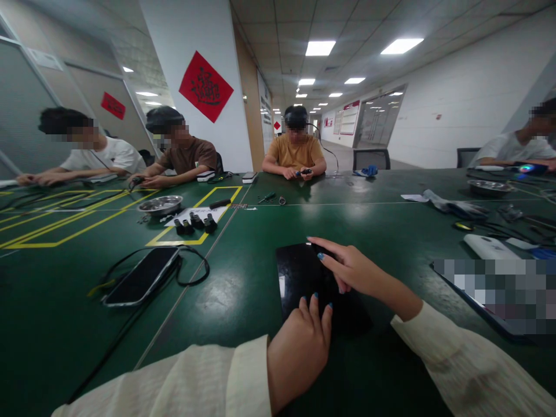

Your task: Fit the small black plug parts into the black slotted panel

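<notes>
A flat, dark, glossy panel (pixel 299 272), which looks like a tablet, lies on the green table in front of me. My left hand (pixel 302 344) rests on its near part, with the fingertips stretched out on the dark surface and blue polish on the nails. Over the far right part of the panel is my right hand (pixel 351 266). Its index finger reaches to the far edge, beside a small white mark, and the thumb is stretched out below it; the other fingers are curled under. Neither hand grips anything. The panel's right and near edges blend into shadow.
A phone (pixel 141 277) with a black cable lies to the left. Beyond it are a metal bowl (pixel 160 204) and several black cylindrical parts (pixel 195 223). To the right are a blurred-out device (pixel 499 295) and a white case (pixel 493 246). Several people sit around the table (pixel 243 255).
</notes>
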The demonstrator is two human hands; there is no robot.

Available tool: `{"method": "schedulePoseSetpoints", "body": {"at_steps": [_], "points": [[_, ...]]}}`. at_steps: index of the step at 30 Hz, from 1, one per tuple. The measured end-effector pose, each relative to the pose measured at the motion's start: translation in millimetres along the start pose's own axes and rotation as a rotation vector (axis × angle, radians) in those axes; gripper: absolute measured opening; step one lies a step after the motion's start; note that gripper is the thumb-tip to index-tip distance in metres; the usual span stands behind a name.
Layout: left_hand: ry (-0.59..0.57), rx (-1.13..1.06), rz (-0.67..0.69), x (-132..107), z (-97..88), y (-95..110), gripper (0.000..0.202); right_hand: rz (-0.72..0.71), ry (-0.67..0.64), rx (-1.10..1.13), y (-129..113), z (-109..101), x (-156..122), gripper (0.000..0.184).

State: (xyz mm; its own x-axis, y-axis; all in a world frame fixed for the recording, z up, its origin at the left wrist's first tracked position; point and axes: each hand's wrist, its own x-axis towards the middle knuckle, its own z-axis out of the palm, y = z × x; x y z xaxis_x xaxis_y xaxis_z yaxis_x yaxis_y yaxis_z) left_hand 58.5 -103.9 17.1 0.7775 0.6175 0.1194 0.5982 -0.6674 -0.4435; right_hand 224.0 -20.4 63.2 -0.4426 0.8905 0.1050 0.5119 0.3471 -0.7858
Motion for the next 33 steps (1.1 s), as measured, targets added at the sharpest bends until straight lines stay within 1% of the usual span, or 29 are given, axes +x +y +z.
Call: {"method": "schedulePoseSetpoints", "body": {"at_steps": [6, 11, 16, 20, 22, 26, 29, 33], "points": [[0.024, 0.001, -0.013, 0, 0.2, 1, 0.044, -0.085, 0.012, -0.109, -5, 7, -2, 0.051], [0.044, 0.007, 0.006, -1, 3.5, 1, 0.045, -0.118, 0.094, -0.345, -5, 13, -1, 0.051], [-0.011, -0.054, -0.007, 0, -0.2, -2, 0.048, -0.157, 0.176, -0.569, 1, 14, 1, 0.049], [-0.053, -0.127, -0.015, 2, -5.0, -6, 0.048, -0.18, 0.206, -0.654, 7, 15, 3, 0.049], [-0.061, -0.16, -0.033, 2, -7.2, -7, 0.048, -0.176, 0.22, -0.678, 7, 17, 2, 0.049], [-0.088, -0.268, -0.144, 4, -15.2, -12, 0.046, -0.128, 0.31, -0.677, 3, 21, 2, 0.044], [-0.115, -0.361, -0.199, 5, -23.6, -16, 0.045, -0.1, 0.369, -0.615, 0, 24, 3, 0.042], [-0.085, -0.444, -0.239, 8, -32.2, -21, 0.039, -0.136, 0.373, -0.465, 1, 26, 6, 0.037]]}}
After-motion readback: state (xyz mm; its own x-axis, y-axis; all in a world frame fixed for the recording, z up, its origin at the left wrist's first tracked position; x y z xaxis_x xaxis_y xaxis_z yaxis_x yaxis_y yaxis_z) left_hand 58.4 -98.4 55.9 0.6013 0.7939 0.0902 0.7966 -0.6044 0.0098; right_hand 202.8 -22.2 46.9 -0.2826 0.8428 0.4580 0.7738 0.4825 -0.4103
